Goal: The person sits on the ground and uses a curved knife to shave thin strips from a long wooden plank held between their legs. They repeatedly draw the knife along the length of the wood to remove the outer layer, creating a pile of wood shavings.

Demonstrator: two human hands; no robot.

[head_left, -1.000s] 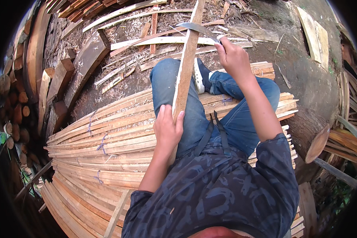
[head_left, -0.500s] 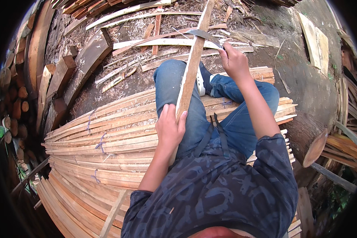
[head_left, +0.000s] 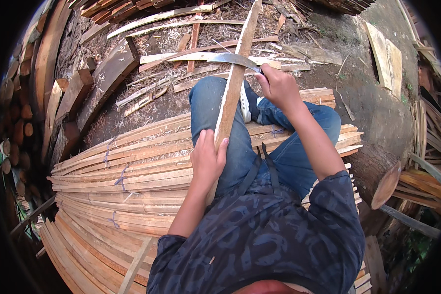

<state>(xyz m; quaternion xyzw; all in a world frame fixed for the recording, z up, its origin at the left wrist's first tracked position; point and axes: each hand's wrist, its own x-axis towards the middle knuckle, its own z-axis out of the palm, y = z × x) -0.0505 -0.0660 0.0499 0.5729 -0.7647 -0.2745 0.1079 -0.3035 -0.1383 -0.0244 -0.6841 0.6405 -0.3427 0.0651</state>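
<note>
My left hand [head_left: 208, 156] is wrapped round the lower part of a long rough wooden strip [head_left: 234, 93] that slants up and away over my left thigh. Its near end is lost under my hand and shirt. My right hand [head_left: 280, 87] grips the dark handle of a curved knife [head_left: 224, 58]. The knife's grey blade lies across the strip's upper part and sticks out past its left edge. Pale, freshly cut wood shows along the strip's left side.
I sit on bundles of thin wooden slats [head_left: 147, 169] bound with purple ties. Thick planks [head_left: 108, 81] lie at the left, beside stacked logs. Shavings and loose strips [head_left: 181, 56] litter the ground ahead. A cut log [head_left: 386, 185] and pale boards [head_left: 386, 56] are at the right.
My right hand has drawn the knife down along the strip toward me and a little left, and more blade shows beyond the left edge. My left hand keeps its grip.
</note>
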